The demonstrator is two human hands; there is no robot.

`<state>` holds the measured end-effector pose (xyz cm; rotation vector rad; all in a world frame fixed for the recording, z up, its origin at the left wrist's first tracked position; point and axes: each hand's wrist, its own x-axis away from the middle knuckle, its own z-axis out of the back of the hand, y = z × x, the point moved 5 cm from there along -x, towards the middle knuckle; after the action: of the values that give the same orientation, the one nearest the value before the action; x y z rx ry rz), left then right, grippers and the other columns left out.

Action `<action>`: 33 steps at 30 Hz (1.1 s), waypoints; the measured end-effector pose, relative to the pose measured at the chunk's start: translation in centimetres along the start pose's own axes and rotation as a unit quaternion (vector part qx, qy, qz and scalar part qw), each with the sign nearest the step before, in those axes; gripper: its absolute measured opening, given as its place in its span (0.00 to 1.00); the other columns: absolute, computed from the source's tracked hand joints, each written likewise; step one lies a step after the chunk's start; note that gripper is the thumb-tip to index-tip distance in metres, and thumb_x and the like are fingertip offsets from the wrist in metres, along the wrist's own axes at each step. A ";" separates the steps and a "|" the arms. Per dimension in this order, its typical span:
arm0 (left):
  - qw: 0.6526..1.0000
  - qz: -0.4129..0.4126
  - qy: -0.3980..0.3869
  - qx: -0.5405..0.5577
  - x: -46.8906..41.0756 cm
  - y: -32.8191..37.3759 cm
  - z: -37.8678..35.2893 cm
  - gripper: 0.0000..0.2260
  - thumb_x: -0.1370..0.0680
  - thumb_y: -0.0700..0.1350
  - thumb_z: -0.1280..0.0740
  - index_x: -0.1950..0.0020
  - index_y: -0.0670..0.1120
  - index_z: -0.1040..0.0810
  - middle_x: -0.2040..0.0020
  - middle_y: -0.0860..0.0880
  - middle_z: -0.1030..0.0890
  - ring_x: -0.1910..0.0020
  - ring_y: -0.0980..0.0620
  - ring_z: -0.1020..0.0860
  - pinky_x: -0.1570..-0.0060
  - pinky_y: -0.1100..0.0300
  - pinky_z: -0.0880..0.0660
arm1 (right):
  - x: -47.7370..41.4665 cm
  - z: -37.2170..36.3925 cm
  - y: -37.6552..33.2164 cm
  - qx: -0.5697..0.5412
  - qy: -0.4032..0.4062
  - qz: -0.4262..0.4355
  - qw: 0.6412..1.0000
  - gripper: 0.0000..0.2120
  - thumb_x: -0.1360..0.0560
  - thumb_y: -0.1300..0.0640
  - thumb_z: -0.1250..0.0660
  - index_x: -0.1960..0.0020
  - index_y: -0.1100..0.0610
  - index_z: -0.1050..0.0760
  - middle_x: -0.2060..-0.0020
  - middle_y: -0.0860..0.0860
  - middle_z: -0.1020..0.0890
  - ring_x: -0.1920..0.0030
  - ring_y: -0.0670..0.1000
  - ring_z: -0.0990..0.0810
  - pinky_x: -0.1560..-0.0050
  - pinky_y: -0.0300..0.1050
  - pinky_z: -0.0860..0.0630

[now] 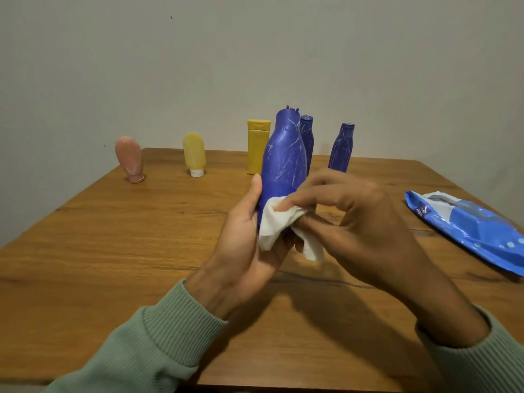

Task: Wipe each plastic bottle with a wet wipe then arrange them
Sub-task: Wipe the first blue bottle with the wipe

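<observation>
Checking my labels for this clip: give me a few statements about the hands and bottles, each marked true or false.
1. The left hand grips the large blue bottle. True.
2. The right hand holds nothing. False: it pinches a white wipe against the bottle.
3. The wipe pack lies on the table, on the right side. True.
4. The pink tube lies on its side. False: it stands upright on its cap.

Nothing here reads clearly. The only lettering I can spot is on the blue wet-wipe pack (467, 231), lying at about three o'clock on the table (113, 251). It is a few white letters on a dark patch at the pack's left end, turned sideways and too blurred to make out.
</observation>
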<state>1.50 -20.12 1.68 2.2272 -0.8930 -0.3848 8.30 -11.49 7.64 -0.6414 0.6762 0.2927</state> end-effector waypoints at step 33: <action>0.998 0.039 0.010 0.044 -0.2 -0.9 0.7 0.22 0.20 0.55 0.41 0.37 0.39 0.24 0.48 0.40 0.22 0.46 0.47 0.24 0.30 0.50 0.37 | 0.2 -0.8 -0.5 0.012 0.011 -0.010 1.000 0.08 0.28 0.56 0.30 0.50 0.49 0.18 0.58 0.43 0.21 0.57 0.44 0.22 0.53 0.48 0.25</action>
<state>1.42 -19.83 0.54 2.2635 -0.9992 -0.2908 8.31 -12.38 7.24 -0.6286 0.6929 0.2585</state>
